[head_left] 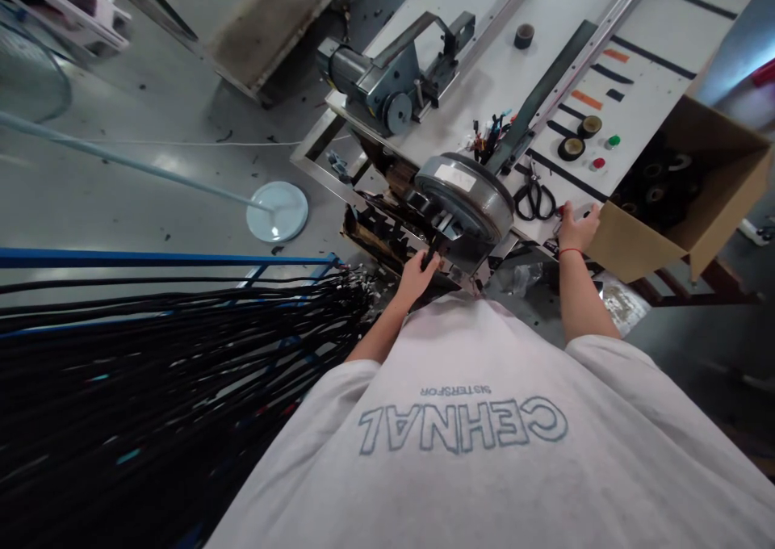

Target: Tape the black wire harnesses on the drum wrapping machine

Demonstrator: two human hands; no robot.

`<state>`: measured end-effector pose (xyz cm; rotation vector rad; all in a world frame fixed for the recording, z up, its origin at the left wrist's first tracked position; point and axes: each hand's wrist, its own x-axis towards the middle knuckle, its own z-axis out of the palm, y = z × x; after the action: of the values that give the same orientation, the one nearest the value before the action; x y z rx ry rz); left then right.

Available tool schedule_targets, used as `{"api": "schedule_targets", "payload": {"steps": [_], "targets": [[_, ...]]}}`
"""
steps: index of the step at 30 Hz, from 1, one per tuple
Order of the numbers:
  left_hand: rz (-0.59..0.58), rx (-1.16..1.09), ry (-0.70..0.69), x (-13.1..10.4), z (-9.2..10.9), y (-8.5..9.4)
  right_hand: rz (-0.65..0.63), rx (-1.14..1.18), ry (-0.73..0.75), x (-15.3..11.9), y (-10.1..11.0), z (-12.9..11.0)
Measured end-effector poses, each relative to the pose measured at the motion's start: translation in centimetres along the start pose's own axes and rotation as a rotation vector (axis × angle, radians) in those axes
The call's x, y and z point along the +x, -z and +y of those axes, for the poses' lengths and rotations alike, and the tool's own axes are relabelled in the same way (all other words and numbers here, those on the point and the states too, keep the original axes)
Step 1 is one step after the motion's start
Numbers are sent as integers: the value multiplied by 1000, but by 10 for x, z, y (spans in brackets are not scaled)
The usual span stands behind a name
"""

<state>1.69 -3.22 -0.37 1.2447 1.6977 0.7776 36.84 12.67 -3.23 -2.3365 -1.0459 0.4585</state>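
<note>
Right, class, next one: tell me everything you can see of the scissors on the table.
The scissors have two large, black, looped handles, set apart, and short, narrow blades that look metallic. They lie flat on the white table, handles toward the wearer and blades pointing away. The round drum is close on their left, and the right hand is just to their right, apparently not gripping them. The blades are too small to tell whether they are fully closed.

Right hand (580, 229) near black scissors (534, 182)
</note>
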Motion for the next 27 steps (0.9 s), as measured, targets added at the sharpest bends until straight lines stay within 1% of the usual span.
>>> {"api": "schedule_targets", "payload": {"steps": [3,4,5,7,9,11,13,17,19,23,27], "targets": [[-232,-18,139,-23,-22,4,-2,-19,12,2,-1,2],[-270,-29,166,-32,-29,5,1,-23,20,2,-2,3],[-274,-39,175,-39,-35,5,4,-27,29,3,-3,4],[-197,-62,153,-51,-42,6,7,-34,42,5,-4,6],[-98,-77,116,-55,-42,6,-1,-35,38,6,-4,8],[-20,-78,84,-54,-37,6,-12,-29,22,7,-4,7],[24,-71,66,-49,-30,8,-19,-19,5,6,-3,6],[64,-55,17,-34,-16,12,-27,-10,9,5,-2,4],[66,-43,-6,-25,-9,13,-27,-8,21,5,-2,5],[61,-10,-8,-10,3,10,-9,15,23,5,-3,6],[88,-15,-28,3,11,4,1,34,30,5,-4,6]]}}
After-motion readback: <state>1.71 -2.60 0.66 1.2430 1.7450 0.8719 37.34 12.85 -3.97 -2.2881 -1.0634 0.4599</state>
